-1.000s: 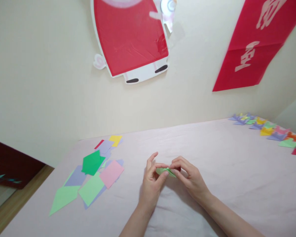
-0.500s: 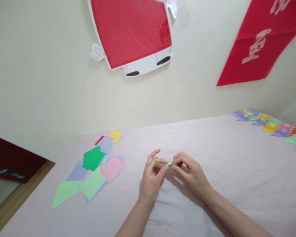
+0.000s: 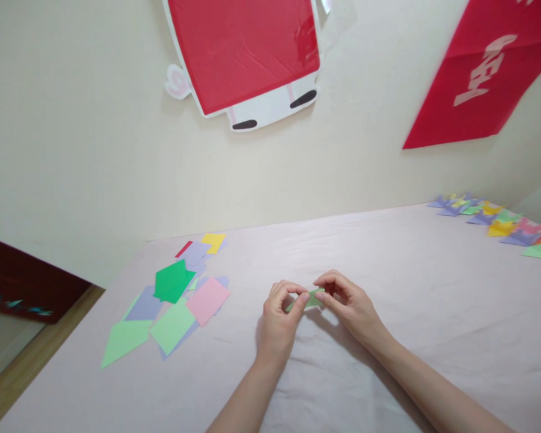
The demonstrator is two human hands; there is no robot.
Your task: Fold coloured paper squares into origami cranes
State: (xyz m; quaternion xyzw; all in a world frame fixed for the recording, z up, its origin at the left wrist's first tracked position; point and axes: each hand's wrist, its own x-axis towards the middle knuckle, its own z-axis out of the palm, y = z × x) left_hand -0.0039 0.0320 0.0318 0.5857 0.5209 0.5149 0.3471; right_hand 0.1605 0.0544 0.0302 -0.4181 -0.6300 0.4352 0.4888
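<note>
Between my two hands, just above the middle of the cloth, is a small folded piece of light green paper (image 3: 314, 297). My left hand (image 3: 280, 319) pinches its left part between thumb and fingertips. At the right end, the thumb of my right hand (image 3: 354, 310) presses on the paper, and its index finger is lifted a little off the near edge. The right hand's other fingers curl behind and are partly hidden. Several folded paper figures (image 3: 502, 228) in purple, yellow, green, pink and orange stand in rows at the far right.
Loose paper sheets lie to the left: a dark green sheet (image 3: 174, 281), a pink sheet (image 3: 208, 300), a light green sheet (image 3: 174, 328) and a yellow sheet (image 3: 214, 242), some overlapping. A pale wall (image 3: 342, 174) with red decorations borders the far side of the cloth-covered surface (image 3: 388, 264).
The green paper has tilted, so more of its face shows. My right index finger has lifted off it, and my left fingers have curled closer together. The view has shifted slightly.
</note>
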